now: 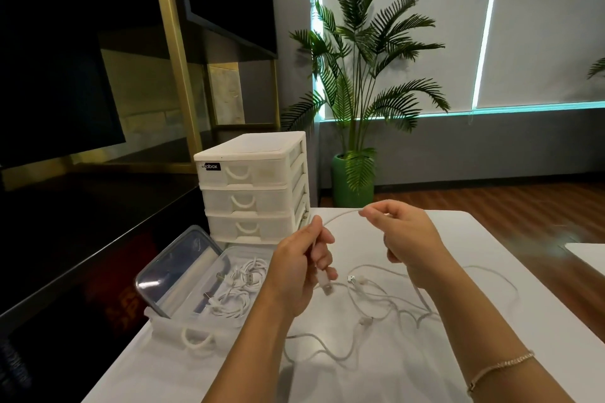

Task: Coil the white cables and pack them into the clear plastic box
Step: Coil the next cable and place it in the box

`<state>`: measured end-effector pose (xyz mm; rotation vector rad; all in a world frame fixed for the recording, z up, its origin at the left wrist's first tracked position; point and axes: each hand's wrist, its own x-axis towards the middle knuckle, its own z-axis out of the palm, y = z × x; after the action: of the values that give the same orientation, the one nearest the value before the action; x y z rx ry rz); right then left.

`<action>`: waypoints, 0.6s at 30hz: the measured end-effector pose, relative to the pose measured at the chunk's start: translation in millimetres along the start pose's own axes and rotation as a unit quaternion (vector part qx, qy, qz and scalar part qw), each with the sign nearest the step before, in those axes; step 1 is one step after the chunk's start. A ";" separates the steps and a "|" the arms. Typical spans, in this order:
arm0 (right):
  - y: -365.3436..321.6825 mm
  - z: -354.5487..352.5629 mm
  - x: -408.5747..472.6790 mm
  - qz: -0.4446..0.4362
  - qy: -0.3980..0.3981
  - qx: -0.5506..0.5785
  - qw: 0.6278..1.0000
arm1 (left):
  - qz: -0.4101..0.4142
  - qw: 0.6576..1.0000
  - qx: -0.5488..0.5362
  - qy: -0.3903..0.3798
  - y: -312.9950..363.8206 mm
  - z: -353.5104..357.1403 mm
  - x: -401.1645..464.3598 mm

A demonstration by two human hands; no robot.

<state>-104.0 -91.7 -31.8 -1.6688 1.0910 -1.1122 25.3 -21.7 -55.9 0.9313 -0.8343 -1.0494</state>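
Note:
My left hand (302, 268) grips a white cable (340, 215) near its plug, which points down below the fist. The cable arcs up to my right hand (404, 234), which pinches it at the fingertips above the table. From there it drops to the tabletop. Loose white cables (370, 321) lie tangled on the white table in front of me. The clear plastic box (193, 301) sits to the left with its lid (170, 268) standing open. Coiled white cables (240, 288) lie inside it.
A white three-drawer organiser (253, 186) stands just behind the box. The white table (491, 304) ends at the left beside a dark cabinet. A potted palm (357, 173) stands on the floor beyond the table's far edge.

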 end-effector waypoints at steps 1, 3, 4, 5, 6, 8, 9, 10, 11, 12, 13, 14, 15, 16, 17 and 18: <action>1.6 0.7 2.4 -0.009 0.018 -0.010 1.000 | -0.003 0.999 -0.032 0.000 1.2 -1.1 0.0; 6.5 2.7 4.4 -0.023 0.034 -0.037 0.998 | -0.004 0.996 -0.083 -0.011 1.4 -2.4 1.0; 8.9 3.7 4.6 -0.027 0.034 -0.049 0.998 | -0.002 0.995 -0.099 -0.017 1.3 -2.7 2.0; 10.7 4.5 4.8 -0.031 0.032 -0.061 0.997 | 0.002 0.994 -0.108 -0.019 1.0 -3.0 2.7; 11.6 4.5 4.7 -0.033 0.029 -0.077 0.996 | 0.007 0.993 -0.115 -0.018 0.5 -3.3 3.3; 11.2 3.6 5.5 -0.035 0.012 -0.119 0.992 | 0.017 0.993 -0.117 -0.011 -0.3 -4.0 3.8; 9.8 3.5 5.8 -0.037 -0.003 -0.140 0.989 | 0.023 0.993 -0.115 -0.004 -0.3 -4.7 3.9; 8.2 3.4 6.1 -0.039 -0.021 -0.160 0.986 | 0.029 0.993 -0.117 0.006 -0.3 -5.4 4.3; 6.1 3.8 6.4 -0.041 -0.041 -0.180 0.982 | 0.033 0.992 -0.123 0.018 0.4 -6.3 4.5; 4.0 4.1 6.1 -0.043 -0.063 -0.202 0.976 | 0.036 0.990 -0.131 0.032 0.7 -6.6 4.8; 2.0 4.8 5.5 -0.043 -0.088 -0.224 0.970 | 0.039 0.989 -0.137 0.044 1.3 -6.6 5.1; 0.1 5.8 4.7 -0.043 -0.112 -0.244 0.962 | 0.043 0.988 -0.137 0.054 1.7 -6.4 4.9; -1.6 7.1 3.7 -0.041 -0.133 -0.261 0.955 | 0.047 0.988 -0.132 0.061 2.3 -5.7 4.2; -3.4 7.9 2.3 -0.040 -0.151 -0.274 0.949 | 0.051 0.988 -0.125 0.068 2.6 -5.3 3.7; -5.0 8.6 0.5 -0.041 -0.166 -0.286 0.943 | 0.054 0.988 -0.120 0.076 2.7 -4.9 3.3; -6.4 9.1 -1.1 -0.045 -0.178 -0.296 0.937 | 0.056 0.988 -0.116 0.084 2.9 -4.8 3.0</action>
<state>-94.3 -87.3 -28.4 -2.2985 1.1825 -0.5083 31.3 -22.9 -54.7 0.7544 -0.6027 -0.9349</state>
